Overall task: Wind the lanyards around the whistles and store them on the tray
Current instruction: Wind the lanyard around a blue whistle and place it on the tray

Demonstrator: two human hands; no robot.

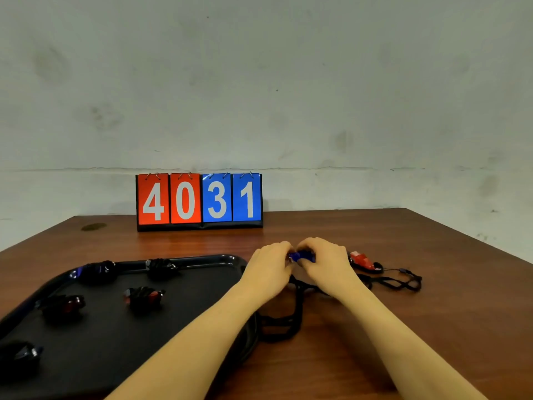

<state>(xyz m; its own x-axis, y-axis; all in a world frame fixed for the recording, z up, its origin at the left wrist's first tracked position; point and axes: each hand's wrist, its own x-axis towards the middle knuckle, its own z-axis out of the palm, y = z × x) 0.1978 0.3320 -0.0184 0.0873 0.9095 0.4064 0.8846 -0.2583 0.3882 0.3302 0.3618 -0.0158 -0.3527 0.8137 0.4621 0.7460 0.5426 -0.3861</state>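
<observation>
Blue whistle (302, 256): left hand (268, 269) and right hand (326, 262) both pinching it just right of the tray (202, 259); black lanyard (288, 319) trailing onto the worktop (403, 327). Red whistle (364, 260) lying further right of the tray.

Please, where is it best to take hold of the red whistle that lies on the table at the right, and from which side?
Probably grip the red whistle across its plastic body, fingers on its two long flanks, coming down from above. It lies flat on the table with open space around it. Its black lanyard trails loose to the right, so keep the fingers away from that end.
</observation>
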